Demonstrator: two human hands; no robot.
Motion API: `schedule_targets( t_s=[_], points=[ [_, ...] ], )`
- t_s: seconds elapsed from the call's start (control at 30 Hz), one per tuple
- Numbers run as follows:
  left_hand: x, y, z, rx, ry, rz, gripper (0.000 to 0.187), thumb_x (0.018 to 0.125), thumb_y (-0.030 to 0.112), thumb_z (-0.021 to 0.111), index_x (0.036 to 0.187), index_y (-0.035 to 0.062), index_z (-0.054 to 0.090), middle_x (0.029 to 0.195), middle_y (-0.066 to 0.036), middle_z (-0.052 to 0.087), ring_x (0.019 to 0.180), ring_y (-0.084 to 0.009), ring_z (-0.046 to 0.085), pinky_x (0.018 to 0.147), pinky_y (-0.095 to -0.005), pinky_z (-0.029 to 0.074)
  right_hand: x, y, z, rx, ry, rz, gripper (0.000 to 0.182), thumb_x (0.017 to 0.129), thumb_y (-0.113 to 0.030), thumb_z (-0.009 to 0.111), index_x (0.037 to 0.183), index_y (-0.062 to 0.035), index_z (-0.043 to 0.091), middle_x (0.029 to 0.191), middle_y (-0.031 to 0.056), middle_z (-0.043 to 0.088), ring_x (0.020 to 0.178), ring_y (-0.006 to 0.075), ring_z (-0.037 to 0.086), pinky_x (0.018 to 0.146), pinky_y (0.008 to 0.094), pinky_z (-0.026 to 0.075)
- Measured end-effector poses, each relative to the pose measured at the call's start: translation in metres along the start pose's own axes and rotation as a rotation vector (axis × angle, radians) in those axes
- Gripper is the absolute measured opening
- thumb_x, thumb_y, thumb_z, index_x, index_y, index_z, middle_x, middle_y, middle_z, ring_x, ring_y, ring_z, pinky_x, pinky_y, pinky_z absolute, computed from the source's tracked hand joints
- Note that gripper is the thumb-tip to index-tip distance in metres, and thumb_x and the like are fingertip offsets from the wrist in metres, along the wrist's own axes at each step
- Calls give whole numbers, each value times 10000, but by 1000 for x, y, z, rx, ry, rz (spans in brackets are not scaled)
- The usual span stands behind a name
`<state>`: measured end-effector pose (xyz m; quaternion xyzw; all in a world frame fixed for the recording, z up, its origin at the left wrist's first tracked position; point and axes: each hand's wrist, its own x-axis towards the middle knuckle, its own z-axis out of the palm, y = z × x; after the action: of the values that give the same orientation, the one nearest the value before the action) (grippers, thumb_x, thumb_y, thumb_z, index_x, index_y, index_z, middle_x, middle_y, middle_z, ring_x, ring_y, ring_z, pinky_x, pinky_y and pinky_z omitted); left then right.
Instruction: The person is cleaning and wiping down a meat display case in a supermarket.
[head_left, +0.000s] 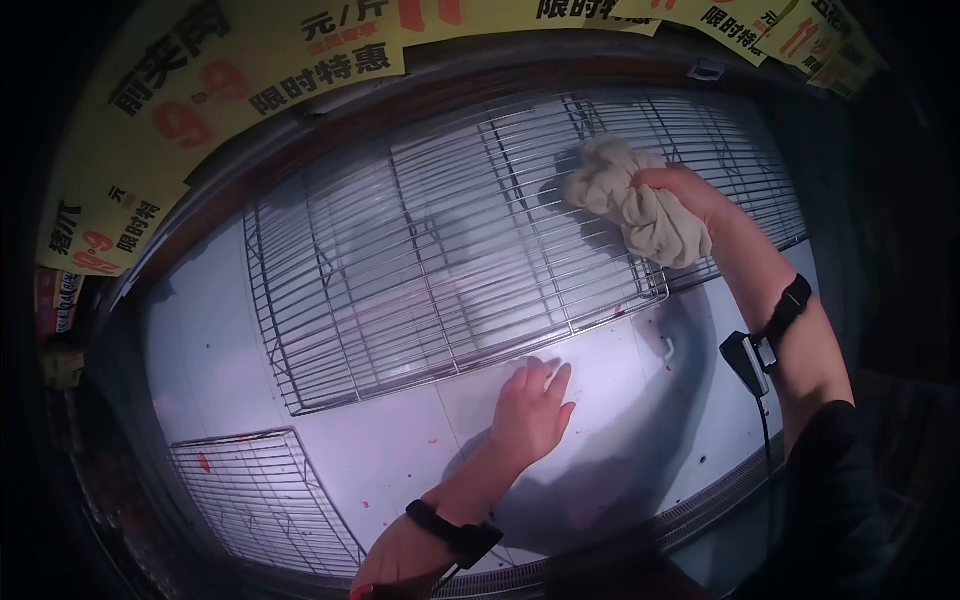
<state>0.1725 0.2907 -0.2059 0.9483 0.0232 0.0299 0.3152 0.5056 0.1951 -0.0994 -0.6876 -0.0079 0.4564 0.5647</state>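
Note:
A crumpled beige cloth (640, 215) is bunched under my right hand (685, 190), whose fingers grip its upper right side. The cloth rests on or just over a wire rack (430, 270) on the right; contact is hard to tell. My left hand (535, 410) holds nothing, its fingers apart, over the white surface (400, 455) just in front of the rack's front edge. Small red bits lie scattered on that surface.
A smaller wire rack (255, 490) lies at the lower left. Yellow price signs (200, 90) line the far edge. A small white hook-shaped piece (668, 347) lies right of the left hand. A dark slotted grille (690, 510) runs along the near edge.

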Motion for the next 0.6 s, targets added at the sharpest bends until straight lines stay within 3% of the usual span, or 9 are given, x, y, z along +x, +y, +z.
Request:
schedule_targets(
  t_s=[0.13,0.3,0.43,0.6],
  points=[
    [34,16,28,129,26,-85,649,821,322,733,1381,104,490,1061,-71,538,990,-259,526,872,-406,442,3,8,-7,-19,42,-56,489,826,-141,665,1248,85,565,1097,165,676,930,236,700,817,328,576],
    [45,19,39,270,6,-57,701,810,398,728,1423,152,490,1027,-43,541,974,-236,519,869,-401,418,-16,18,-18,-59,105,-164,581,800,-116,683,1327,56,509,1180,165,641,1017,224,665,891,320,542],
    [45,18,49,341,-21,-87,691,821,442,707,1421,169,504,1003,-39,544,967,-241,517,847,-412,411,-61,35,-35,125,173,-239,531,807,-67,638,1311,52,520,1163,157,647,1009,237,669,889,330,545],
    [48,19,52,406,-12,-85,691,826,441,699,1430,177,494,1000,-38,542,962,-251,524,831,-419,409,-122,84,-64,257,293,-188,537,808,-40,621,1324,54,508,1165,157,647,1016,256,671,894,360,551]
  ],
)
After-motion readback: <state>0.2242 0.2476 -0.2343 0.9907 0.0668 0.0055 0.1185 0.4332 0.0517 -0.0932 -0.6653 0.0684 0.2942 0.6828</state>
